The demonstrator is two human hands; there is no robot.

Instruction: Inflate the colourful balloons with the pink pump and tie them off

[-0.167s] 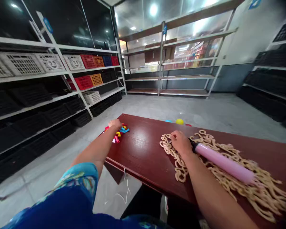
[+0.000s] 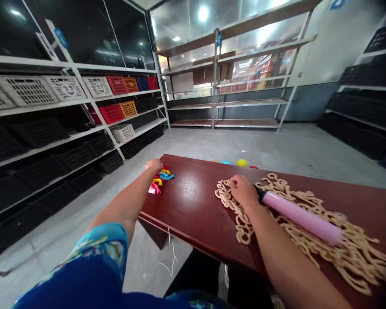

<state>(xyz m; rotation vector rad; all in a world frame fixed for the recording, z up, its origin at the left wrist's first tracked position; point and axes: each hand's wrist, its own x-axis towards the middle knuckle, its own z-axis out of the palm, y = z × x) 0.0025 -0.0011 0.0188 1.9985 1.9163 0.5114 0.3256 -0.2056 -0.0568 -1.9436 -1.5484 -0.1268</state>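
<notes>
From where I stand, the step in hand looks like picking at small loose pieces: the left hand [image 2: 154, 165] is down at the far-left corner of the worktop [image 2: 193, 193], over a heap of bright scraps [image 2: 164, 175], perhaps limp balloons, while the right hand [image 2: 243, 189] rests at the left end of the tan loops [image 2: 334, 254], near the far edge. The left fingers are hidden, so I can't tell what they grip; the right ones curl inward, but whether they pinch a loop I can't say. A next move there would call for parting one scrap from its neighbours without brushing others over the left edge, which is very near. The pink tube [image 2: 304, 216] lies across the loops, its black end [image 2: 260, 194] just beside the right wrist, so that side is crowded. Between the hands, bare worktop runs from far edge to near, the best room for moving.
</notes>
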